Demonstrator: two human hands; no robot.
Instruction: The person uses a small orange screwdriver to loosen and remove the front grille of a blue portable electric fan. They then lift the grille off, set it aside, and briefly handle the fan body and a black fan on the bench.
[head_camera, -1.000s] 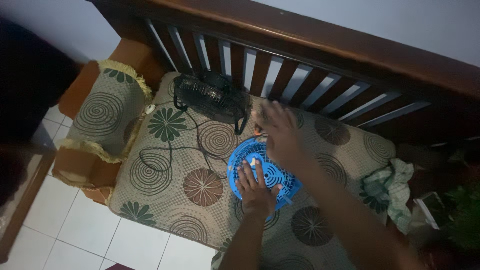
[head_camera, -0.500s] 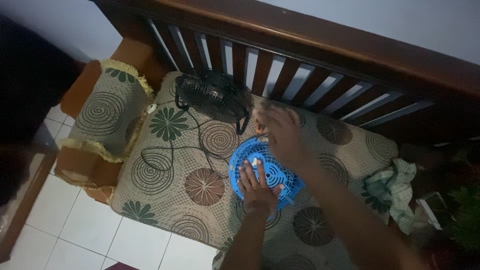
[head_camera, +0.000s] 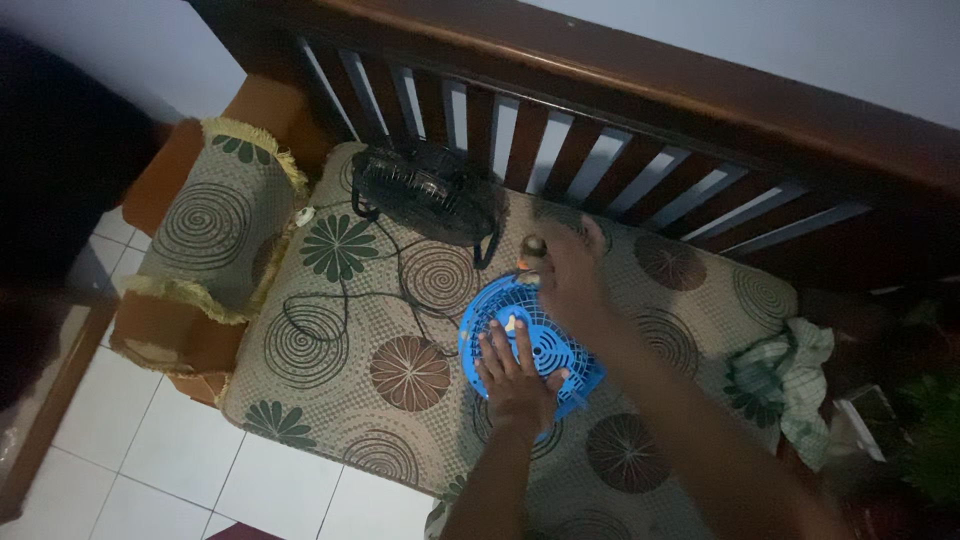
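Head view: against the earlier frames little has changed. The left hand (head_camera: 518, 372) still lies flat, fingers spread, on the blue grille (head_camera: 530, 345), and the right hand (head_camera: 568, 272) has stayed at the grille's far rim, with only a slight shift of the camera. The left hand is open, pressing down and gripping nothing. The right hand's fingers curl over the rim beside a small dark knob-like thing (head_camera: 533, 248); whether they pinch it cannot be told, as that part is blurred.

The grille lies on the patterned cushion (head_camera: 400, 370) of a wooden bench (head_camera: 640, 90), near the middle of the seat. No container shows.

Counted: one blue grille, one black fan (head_camera: 425, 190) standing behind it by the slats, one black cord (head_camera: 330, 300) looping across the cushion, one checked cloth (head_camera: 785, 375) at the right end, two hands.
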